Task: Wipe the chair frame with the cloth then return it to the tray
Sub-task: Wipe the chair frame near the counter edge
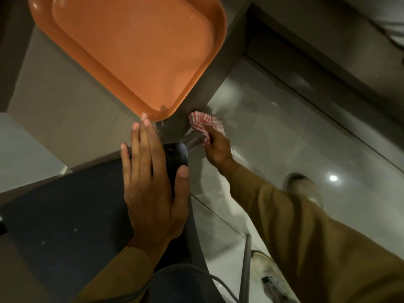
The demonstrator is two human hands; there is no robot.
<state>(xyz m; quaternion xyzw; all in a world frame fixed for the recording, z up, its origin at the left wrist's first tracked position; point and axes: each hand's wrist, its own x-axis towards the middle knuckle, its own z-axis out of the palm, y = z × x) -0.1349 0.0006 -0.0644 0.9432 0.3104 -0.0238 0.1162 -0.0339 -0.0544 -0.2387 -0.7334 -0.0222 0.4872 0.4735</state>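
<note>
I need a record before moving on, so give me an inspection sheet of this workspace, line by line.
Surface: grey table, mostly bare.
Job's things: orange tray empty on the table; striped cloth pressed on the metal chair frame.
Clutter: nothing seen.
Grips: right hand shut on the cloth; left hand open, flat on the dark chair back.
Cables: grey cable crossing the bottom.
Surroundings: glossy tiled floor, two shoes.

No legible text or labels anywhere.
</note>
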